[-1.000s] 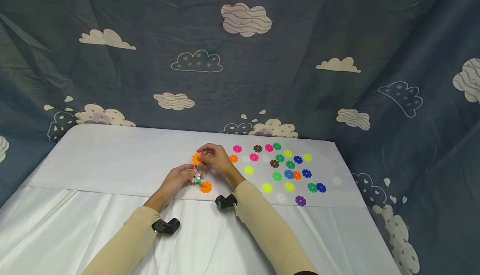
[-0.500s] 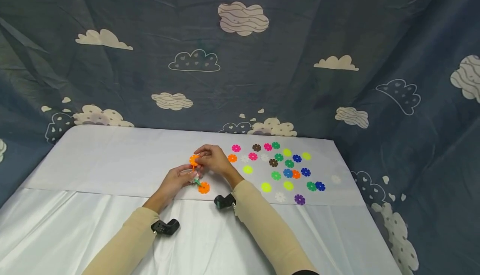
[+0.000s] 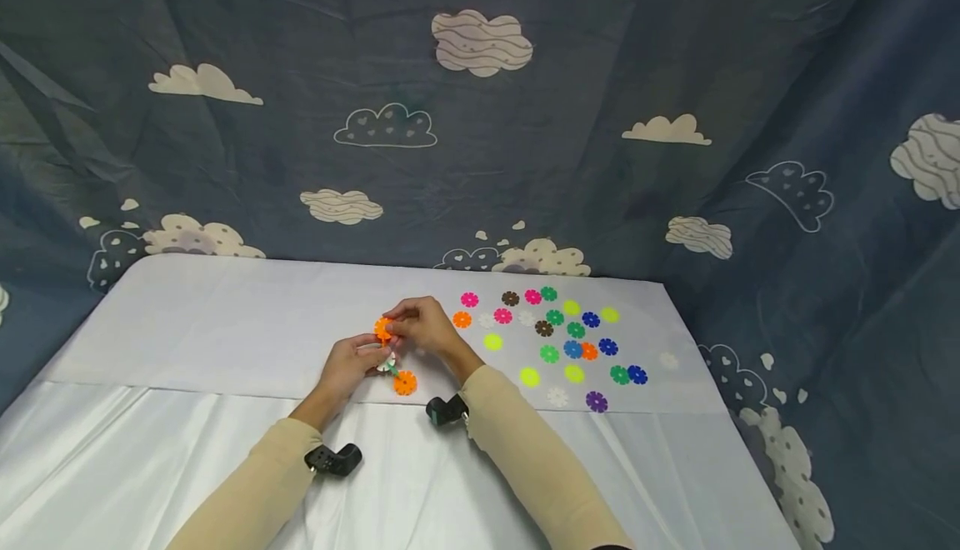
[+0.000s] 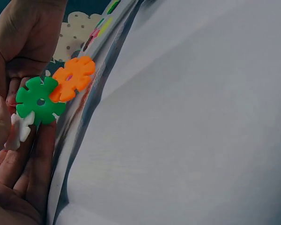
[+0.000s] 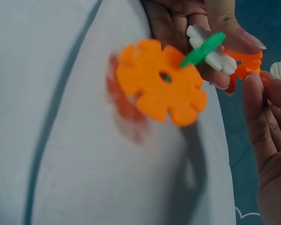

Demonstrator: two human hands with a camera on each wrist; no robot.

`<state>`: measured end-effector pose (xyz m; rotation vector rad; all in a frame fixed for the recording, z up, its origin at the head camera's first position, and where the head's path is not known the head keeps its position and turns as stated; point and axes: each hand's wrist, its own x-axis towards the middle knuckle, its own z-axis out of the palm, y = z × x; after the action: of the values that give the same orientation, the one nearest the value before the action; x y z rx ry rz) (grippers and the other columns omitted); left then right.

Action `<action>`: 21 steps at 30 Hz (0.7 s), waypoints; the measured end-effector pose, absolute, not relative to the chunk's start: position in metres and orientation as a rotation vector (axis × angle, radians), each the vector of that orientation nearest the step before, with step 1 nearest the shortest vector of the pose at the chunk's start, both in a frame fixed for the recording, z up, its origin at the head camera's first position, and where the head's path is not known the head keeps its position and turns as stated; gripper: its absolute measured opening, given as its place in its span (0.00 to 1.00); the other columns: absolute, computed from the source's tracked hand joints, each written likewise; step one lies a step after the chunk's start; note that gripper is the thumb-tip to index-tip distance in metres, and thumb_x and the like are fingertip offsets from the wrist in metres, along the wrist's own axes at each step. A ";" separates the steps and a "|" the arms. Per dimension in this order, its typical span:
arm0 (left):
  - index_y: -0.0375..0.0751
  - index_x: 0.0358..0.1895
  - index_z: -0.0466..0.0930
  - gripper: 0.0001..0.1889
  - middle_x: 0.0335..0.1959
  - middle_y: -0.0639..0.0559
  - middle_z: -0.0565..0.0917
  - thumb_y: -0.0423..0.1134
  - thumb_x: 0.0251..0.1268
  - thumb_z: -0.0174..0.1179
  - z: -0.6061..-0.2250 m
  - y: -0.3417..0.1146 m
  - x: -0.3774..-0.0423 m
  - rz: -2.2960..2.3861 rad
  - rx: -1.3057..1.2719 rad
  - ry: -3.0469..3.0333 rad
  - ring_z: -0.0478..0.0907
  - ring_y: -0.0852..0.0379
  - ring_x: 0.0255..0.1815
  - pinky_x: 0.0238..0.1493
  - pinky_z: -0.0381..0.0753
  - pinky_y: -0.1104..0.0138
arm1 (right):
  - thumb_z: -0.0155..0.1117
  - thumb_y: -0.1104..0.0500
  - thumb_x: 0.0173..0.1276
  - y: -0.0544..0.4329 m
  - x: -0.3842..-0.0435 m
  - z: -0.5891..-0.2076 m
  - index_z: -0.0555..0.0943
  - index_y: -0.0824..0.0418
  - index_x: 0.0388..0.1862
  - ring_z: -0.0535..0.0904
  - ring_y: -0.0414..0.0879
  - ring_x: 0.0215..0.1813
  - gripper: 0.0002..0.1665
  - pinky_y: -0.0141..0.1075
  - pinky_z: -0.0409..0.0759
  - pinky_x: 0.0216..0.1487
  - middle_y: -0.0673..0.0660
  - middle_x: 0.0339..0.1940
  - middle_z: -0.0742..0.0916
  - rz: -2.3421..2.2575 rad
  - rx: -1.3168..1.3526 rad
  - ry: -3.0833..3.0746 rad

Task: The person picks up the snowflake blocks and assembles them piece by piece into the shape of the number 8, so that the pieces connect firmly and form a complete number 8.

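Both hands meet over the near middle of the white table on a small chain of notched, flower-shaped plastic discs. My left hand point(image 3: 348, 367) holds the chain by its white disc point(image 5: 220, 62), between thumb and fingers. A green disc point(image 4: 30, 101) is slotted to the white one, and a large orange disc point(image 5: 145, 91) hangs from its other side, free of both hands. My right hand point(image 3: 429, 329) pinches another orange disc point(image 3: 382, 330) at the far end, close against the left fingertips. Fingers hide where that disc meets the rest; a reddish edge point(image 5: 232, 85) shows there.
Several loose discs lie spread over the right half of the table, among them a purple disc point(image 3: 597, 402), a pink disc point(image 3: 469, 300) and a blue disc point(image 3: 637, 375). A dark cloud-print curtain point(image 3: 555, 158) hangs behind the table point(image 3: 210, 317).
Both hands and the chain have come slightly nearer the person, and the orange disc in the right hand has lowered a little. The view has shifted slightly. The loose discs stay put.
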<state>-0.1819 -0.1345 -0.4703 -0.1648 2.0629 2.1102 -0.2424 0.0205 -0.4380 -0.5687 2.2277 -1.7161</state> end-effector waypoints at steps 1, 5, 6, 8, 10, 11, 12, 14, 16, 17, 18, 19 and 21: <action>0.21 0.57 0.70 0.19 0.47 0.37 0.84 0.29 0.68 0.57 -0.470 -0.134 -0.182 2.117 -0.162 2.055 0.83 0.64 0.37 0.40 0.83 0.71 | 0.63 0.73 0.63 0.020 -0.242 -0.437 0.83 0.73 0.44 0.80 0.39 0.24 0.11 0.32 0.83 0.31 0.64 0.32 0.87 -1.699 -0.583 2.237; 0.21 0.58 0.69 0.20 0.44 0.41 0.86 0.31 0.68 0.59 -0.470 -0.135 -0.182 2.109 -0.125 2.036 0.82 0.63 0.37 0.42 0.83 0.69 | 0.63 0.72 0.64 0.021 -0.242 -0.436 0.84 0.69 0.48 0.79 0.40 0.29 0.13 0.30 0.82 0.35 0.62 0.39 0.87 -1.611 -0.613 2.285; 0.22 0.57 0.70 0.21 0.42 0.43 0.86 0.32 0.67 0.60 -0.470 -0.134 -0.182 2.094 -0.131 2.044 0.82 0.62 0.36 0.42 0.83 0.69 | 0.63 0.71 0.65 0.021 -0.242 -0.436 0.85 0.67 0.48 0.79 0.40 0.30 0.13 0.30 0.82 0.36 0.61 0.41 0.87 -1.587 -0.614 2.300; 0.22 0.57 0.70 0.22 0.41 0.44 0.86 0.34 0.67 0.61 -0.470 -0.134 -0.181 2.060 -0.139 2.069 0.81 0.61 0.36 0.43 0.83 0.68 | 0.63 0.71 0.65 0.022 -0.242 -0.436 0.85 0.66 0.48 0.79 0.41 0.31 0.13 0.29 0.81 0.36 0.60 0.42 0.87 -1.559 -0.620 2.316; 0.22 0.57 0.71 0.22 0.41 0.45 0.85 0.35 0.66 0.62 -0.469 -0.134 -0.180 2.028 -0.166 2.103 0.80 0.61 0.36 0.42 0.83 0.68 | 0.62 0.71 0.65 0.023 -0.242 -0.437 0.85 0.66 0.49 0.78 0.41 0.30 0.14 0.29 0.80 0.35 0.59 0.41 0.87 -1.537 -0.628 2.336; 0.23 0.57 0.72 0.22 0.41 0.45 0.84 0.36 0.66 0.62 -0.469 -0.134 -0.180 2.018 -0.181 2.111 0.80 0.62 0.36 0.42 0.82 0.69 | 0.62 0.72 0.65 0.024 -0.243 -0.437 0.85 0.66 0.48 0.78 0.42 0.30 0.14 0.29 0.80 0.35 0.60 0.40 0.87 -1.539 -0.629 2.338; 0.23 0.57 0.72 0.22 0.41 0.45 0.84 0.35 0.65 0.63 -0.469 -0.134 -0.180 2.014 -0.189 2.113 0.80 0.62 0.36 0.42 0.82 0.69 | 0.61 0.73 0.64 0.024 -0.243 -0.438 0.84 0.67 0.49 0.78 0.41 0.29 0.14 0.29 0.80 0.34 0.60 0.39 0.86 -1.547 -0.626 2.333; 0.23 0.58 0.70 0.22 0.42 0.45 0.83 0.34 0.66 0.62 -0.469 -0.134 -0.180 2.025 -0.196 2.099 0.80 0.62 0.36 0.41 0.82 0.70 | 0.61 0.74 0.63 0.025 -0.244 -0.438 0.83 0.69 0.48 0.78 0.41 0.30 0.14 0.30 0.80 0.35 0.62 0.36 0.85 -1.577 -0.621 2.307; 0.23 0.60 0.68 0.22 0.43 0.44 0.83 0.33 0.67 0.60 -0.468 -0.136 -0.181 2.046 -0.182 2.076 0.80 0.63 0.36 0.41 0.82 0.70 | 0.61 0.75 0.62 0.026 -0.246 -0.439 0.82 0.72 0.46 0.79 0.41 0.30 0.13 0.30 0.81 0.36 0.62 0.34 0.84 -1.610 -0.611 2.273; 0.24 0.60 0.67 0.22 0.43 0.44 0.83 0.33 0.69 0.58 -0.468 -0.137 -0.180 2.058 -0.180 2.060 0.80 0.63 0.35 0.41 0.82 0.70 | 0.62 0.76 0.62 0.026 -0.246 -0.439 0.81 0.73 0.45 0.79 0.41 0.30 0.12 0.31 0.82 0.36 0.62 0.33 0.84 -1.623 -0.606 2.257; 0.25 0.61 0.66 0.21 0.43 0.44 0.83 0.33 0.70 0.56 -0.467 -0.138 -0.180 2.070 -0.178 2.046 0.80 0.64 0.36 0.41 0.82 0.70 | 0.62 0.75 0.61 0.026 -0.247 -0.439 0.81 0.73 0.44 0.79 0.41 0.30 0.11 0.30 0.81 0.36 0.61 0.32 0.84 -1.619 -0.608 2.257; 0.26 0.61 0.65 0.20 0.44 0.43 0.83 0.33 0.72 0.55 -0.467 -0.139 -0.180 2.081 -0.178 2.035 0.80 0.64 0.36 0.41 0.82 0.70 | 0.62 0.75 0.61 0.026 -0.248 -0.439 0.81 0.73 0.43 0.79 0.41 0.29 0.10 0.30 0.81 0.35 0.59 0.31 0.84 -1.609 -0.613 2.263; 0.27 0.61 0.64 0.19 0.47 0.41 0.83 0.35 0.74 0.51 -0.465 -0.140 -0.180 2.096 -0.183 2.026 0.80 0.64 0.37 0.42 0.83 0.70 | 0.62 0.75 0.62 0.026 -0.248 -0.439 0.82 0.72 0.42 0.79 0.41 0.29 0.10 0.29 0.81 0.34 0.58 0.30 0.84 -1.585 -0.627 2.271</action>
<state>-0.1799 -0.1400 -0.4651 -0.1827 2.0256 2.0958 -0.2485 0.0256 -0.4394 -0.6265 2.2705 -1.5852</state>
